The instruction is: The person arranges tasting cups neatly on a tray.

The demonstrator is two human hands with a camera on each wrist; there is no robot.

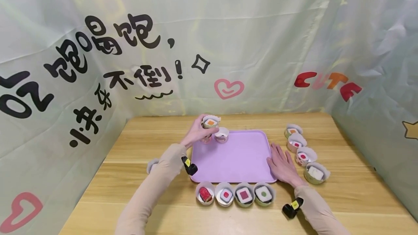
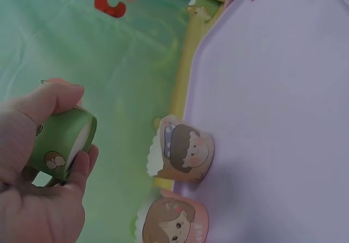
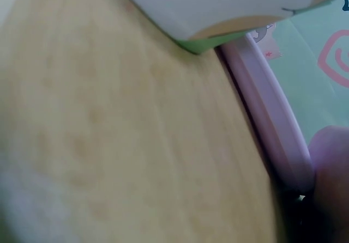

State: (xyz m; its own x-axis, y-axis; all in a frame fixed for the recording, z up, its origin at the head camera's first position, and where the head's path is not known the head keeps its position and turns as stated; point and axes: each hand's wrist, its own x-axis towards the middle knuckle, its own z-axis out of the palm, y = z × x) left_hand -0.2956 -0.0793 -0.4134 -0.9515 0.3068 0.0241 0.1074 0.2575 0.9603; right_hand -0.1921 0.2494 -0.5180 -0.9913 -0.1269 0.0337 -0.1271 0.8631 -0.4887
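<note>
Gripping green sushi cup [image 1: 210,122] in left hand [image 1: 197,132] fingers; right hand [image 1: 282,165] flat, holding nothing.

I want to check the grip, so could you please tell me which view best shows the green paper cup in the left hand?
The left wrist view: the green paper cup fills it, pinched sideways. The head view shows it small; the right wrist view misses it.

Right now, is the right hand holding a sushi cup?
No, the right hand lies flat on the table against the purple tray's right edge, holding nothing.
</note>
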